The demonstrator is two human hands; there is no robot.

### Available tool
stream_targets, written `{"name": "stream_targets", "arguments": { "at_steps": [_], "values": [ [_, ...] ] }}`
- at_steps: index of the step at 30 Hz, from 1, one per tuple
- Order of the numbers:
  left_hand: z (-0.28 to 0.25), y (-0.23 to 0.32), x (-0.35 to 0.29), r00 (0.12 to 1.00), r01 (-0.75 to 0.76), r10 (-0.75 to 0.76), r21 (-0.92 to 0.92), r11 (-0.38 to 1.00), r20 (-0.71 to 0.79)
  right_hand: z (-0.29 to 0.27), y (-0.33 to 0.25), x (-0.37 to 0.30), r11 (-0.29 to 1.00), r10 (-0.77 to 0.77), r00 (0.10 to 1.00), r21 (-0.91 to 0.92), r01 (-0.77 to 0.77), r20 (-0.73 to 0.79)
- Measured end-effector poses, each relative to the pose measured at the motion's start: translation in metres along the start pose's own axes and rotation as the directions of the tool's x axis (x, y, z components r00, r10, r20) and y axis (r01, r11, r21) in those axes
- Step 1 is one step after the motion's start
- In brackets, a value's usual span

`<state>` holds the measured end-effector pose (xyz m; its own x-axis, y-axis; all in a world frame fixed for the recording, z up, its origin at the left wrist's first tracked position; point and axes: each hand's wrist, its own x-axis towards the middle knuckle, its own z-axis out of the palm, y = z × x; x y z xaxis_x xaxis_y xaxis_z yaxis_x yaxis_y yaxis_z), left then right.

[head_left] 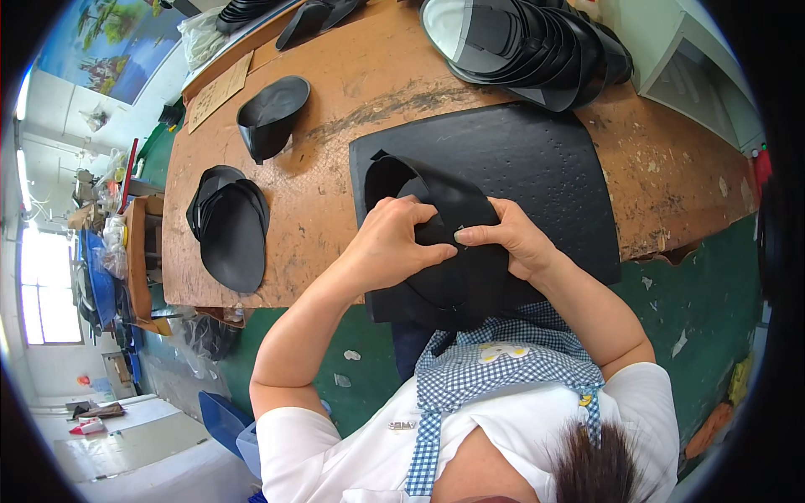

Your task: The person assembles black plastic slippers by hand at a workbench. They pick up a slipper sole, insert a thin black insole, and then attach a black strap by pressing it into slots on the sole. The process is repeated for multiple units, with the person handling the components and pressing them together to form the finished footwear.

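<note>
A curved black piece of sheet material, perhaps a shoe upper (457,289), is bent into a loop at the near edge of a black perforated mat (545,155). My left hand (387,239) grips it from the left, with fingertips tucked inside the loop and the thumb on its front. From the right, my right hand (518,241) pinches it, thumb pressed flat on the outside and fingers behind, partly hidden. Both thumbs nearly meet at the middle of the piece. A small light speck shows by the right thumb.
On the brown worktable (335,159), a small stack of black shoe-shaped pieces (235,243) lies at left. Behind it stands a single black slipper-like piece (275,109). A tall pile of similar pieces (545,54) is at far right, near a pale box (700,80).
</note>
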<state>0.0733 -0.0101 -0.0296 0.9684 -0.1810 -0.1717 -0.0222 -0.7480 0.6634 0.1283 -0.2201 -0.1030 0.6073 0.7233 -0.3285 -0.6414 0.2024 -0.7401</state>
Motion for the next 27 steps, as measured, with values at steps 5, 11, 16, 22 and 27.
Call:
{"name": "stream_targets", "arguments": {
  "at_steps": [5, 11, 16, 22, 27],
  "values": [
    [-0.004, -0.005, -0.008, 0.972, -0.175, 0.195, 0.147, 0.973, -0.132, -0.002, -0.004, 0.002, 1.0, 0.0, 0.998, 0.012, 0.001, -0.066],
    [-0.01, -0.027, -0.055, 0.885, 0.075, -0.111, -0.097, 0.992, -0.451, -0.018, -0.024, -0.013, 0.241, -0.796, 0.595, -0.96, 0.144, -0.111],
    [0.052, -0.052, -0.061, 0.893, 0.199, -0.36, -0.481, 0.854, -0.271, 0.042, -0.048, -0.002, -0.119, -0.531, 0.703, -0.862, 0.493, 0.474],
    [0.073, -0.049, -0.06, 0.8, 0.108, -0.441, -0.625, 0.773, -0.406, 0.048, -0.057, 0.029, 0.111, -0.157, 0.928, -0.928, 0.357, 0.338],
    [0.064, -0.044, -0.065, 0.919, -0.031, -0.394, -0.999, 0.014, -0.035, 0.045, -0.053, 0.02, 0.28, -0.311, 0.823, -0.782, 0.557, 0.475]
  ]
}}
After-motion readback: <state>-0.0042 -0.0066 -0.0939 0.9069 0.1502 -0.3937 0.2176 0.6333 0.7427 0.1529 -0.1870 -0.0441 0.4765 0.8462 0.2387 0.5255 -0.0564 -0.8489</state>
